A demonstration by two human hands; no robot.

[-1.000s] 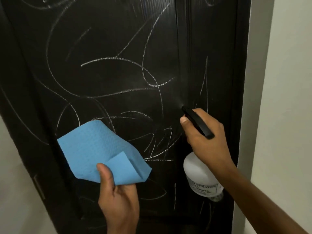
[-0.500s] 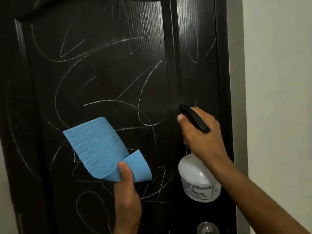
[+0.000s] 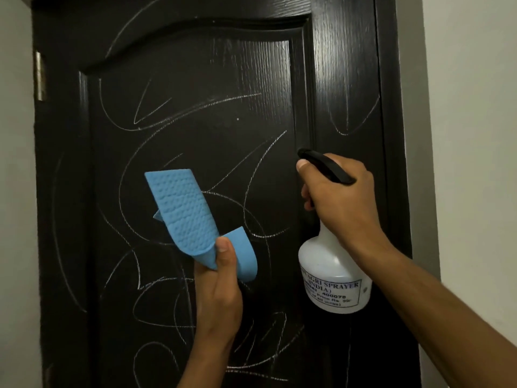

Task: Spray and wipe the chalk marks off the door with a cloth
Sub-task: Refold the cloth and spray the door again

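The left hand [image 3: 216,292] is raised in the middle of the view, with the forearm coming up from the bottom edge. Its thumb points up and presses a blue cloth [image 3: 187,217] against the curled fingers, so the cloth is pinched at its lower part. The right hand [image 3: 340,200] is higher and more to the right. Its arm comes in from the lower right corner and is nearly straight. The fingers are wrapped around the neck of a spray bottle [image 3: 333,278], and the thumb lies forward, beside the black spray head.
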